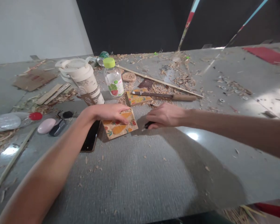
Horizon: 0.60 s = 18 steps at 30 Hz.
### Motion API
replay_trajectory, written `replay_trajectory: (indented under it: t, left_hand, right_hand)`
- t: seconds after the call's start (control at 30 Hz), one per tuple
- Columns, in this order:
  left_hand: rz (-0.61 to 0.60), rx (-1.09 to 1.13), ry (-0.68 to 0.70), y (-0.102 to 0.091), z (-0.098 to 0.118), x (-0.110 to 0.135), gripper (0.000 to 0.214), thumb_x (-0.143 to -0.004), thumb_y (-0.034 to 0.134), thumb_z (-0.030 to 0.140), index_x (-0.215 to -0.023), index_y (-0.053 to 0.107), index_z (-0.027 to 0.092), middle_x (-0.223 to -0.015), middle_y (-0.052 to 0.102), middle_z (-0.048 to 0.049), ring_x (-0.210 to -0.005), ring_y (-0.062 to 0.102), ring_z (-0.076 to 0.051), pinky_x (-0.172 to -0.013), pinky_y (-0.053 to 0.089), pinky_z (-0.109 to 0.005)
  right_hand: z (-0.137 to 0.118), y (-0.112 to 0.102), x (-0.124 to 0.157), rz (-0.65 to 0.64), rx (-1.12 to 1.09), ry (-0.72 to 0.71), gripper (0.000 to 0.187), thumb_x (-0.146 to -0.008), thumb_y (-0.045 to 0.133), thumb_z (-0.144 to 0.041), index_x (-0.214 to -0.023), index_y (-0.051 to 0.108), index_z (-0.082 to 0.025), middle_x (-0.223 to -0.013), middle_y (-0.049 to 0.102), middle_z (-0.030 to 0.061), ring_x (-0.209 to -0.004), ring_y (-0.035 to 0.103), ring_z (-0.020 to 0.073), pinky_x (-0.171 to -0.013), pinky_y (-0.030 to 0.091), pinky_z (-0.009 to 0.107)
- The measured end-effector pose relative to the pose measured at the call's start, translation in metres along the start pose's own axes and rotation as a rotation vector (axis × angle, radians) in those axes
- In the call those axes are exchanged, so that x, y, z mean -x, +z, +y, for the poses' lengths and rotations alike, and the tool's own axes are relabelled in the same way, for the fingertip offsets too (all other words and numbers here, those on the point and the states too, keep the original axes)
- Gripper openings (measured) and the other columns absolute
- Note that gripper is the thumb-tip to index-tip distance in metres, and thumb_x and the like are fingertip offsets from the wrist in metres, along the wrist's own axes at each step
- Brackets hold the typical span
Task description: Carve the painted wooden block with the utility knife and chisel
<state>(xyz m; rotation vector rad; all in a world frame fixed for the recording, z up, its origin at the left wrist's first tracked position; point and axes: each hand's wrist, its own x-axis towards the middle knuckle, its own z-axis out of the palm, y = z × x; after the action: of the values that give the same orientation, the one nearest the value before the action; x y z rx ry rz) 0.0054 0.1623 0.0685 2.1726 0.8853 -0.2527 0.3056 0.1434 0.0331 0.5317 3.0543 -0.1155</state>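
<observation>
My left hand holds a square wooden board down on the grey work surface. The board carries a painted pattern of orange shapes, red flowers and green leaves. Part of its top is hidden under my fingers. To the right, apart from the board, my right hand is closed round a black-handled knife, whose short metal tip points left toward the board. Most of the handle is covered by the fingers. Just behind the hands lies a second painted board, with a wooden-handled file resting across it.
A white travel cup and a green-capped bottle stand behind my left hand. A phone lies under my left forearm. Farther left are a red-capped bottle and a pink oval object. Wood shavings litter the back, beside a long strip.
</observation>
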Motion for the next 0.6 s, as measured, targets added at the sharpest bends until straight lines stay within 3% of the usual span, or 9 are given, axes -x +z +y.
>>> replay_trajectory:
  t: [0.1, 0.17, 0.23, 0.3, 0.37, 0.43, 0.53, 0.6]
  left_hand:
    - [0.106, 0.170, -0.016, 0.010, 0.020, 0.015, 0.056, -0.095, 0.065, 0.054, -0.137, 0.064, 0.018, -0.133, 0.075, -0.0138, -0.116, 0.072, -0.030, -0.088, 0.057, -0.033]
    - [0.388, 0.598, -0.069, 0.023, 0.040, 0.028, 0.051, -0.090, 0.074, 0.046, -0.133, 0.067, 0.019, -0.120, 0.079, -0.0122, -0.105, 0.076, -0.030, -0.079, 0.060, -0.033]
    - [0.574, 0.863, -0.124, 0.040, 0.062, 0.039, 0.043, -0.084, 0.084, 0.043, -0.119, 0.073, 0.021, -0.101, 0.081, -0.0075, -0.080, 0.076, -0.025, -0.065, 0.058, -0.029]
    - [0.707, 1.056, -0.165, 0.059, 0.083, 0.047, 0.036, -0.087, 0.085, 0.040, -0.117, 0.073, 0.023, -0.093, 0.081, -0.0040, -0.076, 0.077, -0.023, -0.070, 0.062, -0.030]
    - [0.832, 1.157, -0.145, 0.076, 0.101, 0.050, 0.039, -0.088, 0.086, 0.038, -0.122, 0.074, 0.025, -0.099, 0.083, -0.0026, -0.078, 0.079, -0.021, -0.072, 0.064, -0.028]
    - [0.879, 1.238, -0.172, 0.090, 0.114, 0.050, 0.045, -0.087, 0.089, 0.041, -0.126, 0.073, 0.024, -0.108, 0.085, -0.0050, -0.086, 0.082, -0.025, -0.076, 0.067, -0.032]
    - [0.939, 1.287, -0.215, 0.105, 0.123, 0.047, 0.051, -0.086, 0.090, 0.043, -0.129, 0.072, 0.023, -0.114, 0.085, -0.0074, -0.101, 0.083, -0.030, -0.084, 0.069, -0.037]
    - [0.946, 1.283, -0.220, 0.111, 0.124, 0.046, 0.051, -0.086, 0.090, 0.045, -0.127, 0.073, 0.022, -0.116, 0.084, -0.0089, -0.108, 0.082, -0.032, -0.088, 0.068, -0.037]
  right_hand:
    - [-0.018, -0.006, 0.019, 0.209, 0.023, 0.230, 0.065, -0.117, 0.023, -0.063, -0.100, 0.067, -0.018, -0.078, 0.065, 0.0047, -0.061, 0.052, 0.0159, -0.057, 0.026, 0.033]
    - [-0.031, -0.009, 0.031, 0.326, 0.020, 0.376, 0.057, -0.118, 0.028, -0.059, -0.104, 0.066, -0.018, -0.076, 0.064, 0.0029, -0.059, 0.051, 0.0150, -0.056, 0.026, 0.033]
    - [-0.043, -0.009, 0.041, 0.424, 0.000, 0.554, 0.048, -0.115, 0.041, -0.059, -0.096, 0.065, -0.022, -0.077, 0.067, 0.0023, -0.060, 0.051, 0.0149, -0.057, 0.024, 0.033]
    - [-0.050, -0.006, 0.049, 0.354, -0.018, 0.650, 0.044, -0.113, 0.048, -0.058, -0.091, 0.063, -0.023, -0.079, 0.068, 0.0024, -0.062, 0.052, 0.0162, -0.057, 0.022, 0.033]
    - [-0.053, -0.002, 0.058, 0.201, -0.073, 0.651, 0.042, -0.114, 0.048, -0.054, -0.088, 0.061, -0.024, -0.081, 0.069, 0.0027, -0.065, 0.055, 0.0174, -0.059, 0.022, 0.033]
    - [-0.053, 0.002, 0.065, 0.119, -0.134, 0.616, 0.042, -0.116, 0.041, -0.049, -0.087, 0.059, -0.024, -0.085, 0.069, 0.0040, -0.072, 0.058, 0.0192, -0.063, 0.027, 0.034]
    - [-0.053, 0.007, 0.074, 0.132, -0.166, 0.602, 0.045, -0.118, 0.032, -0.046, -0.091, 0.060, -0.023, -0.090, 0.070, 0.0060, -0.082, 0.062, 0.0221, -0.070, 0.035, 0.035]
    - [-0.053, 0.009, 0.077, 0.143, -0.146, 0.607, 0.042, -0.117, 0.035, -0.044, -0.096, 0.065, -0.023, -0.092, 0.070, 0.0066, -0.085, 0.064, 0.0232, -0.070, 0.036, 0.035]
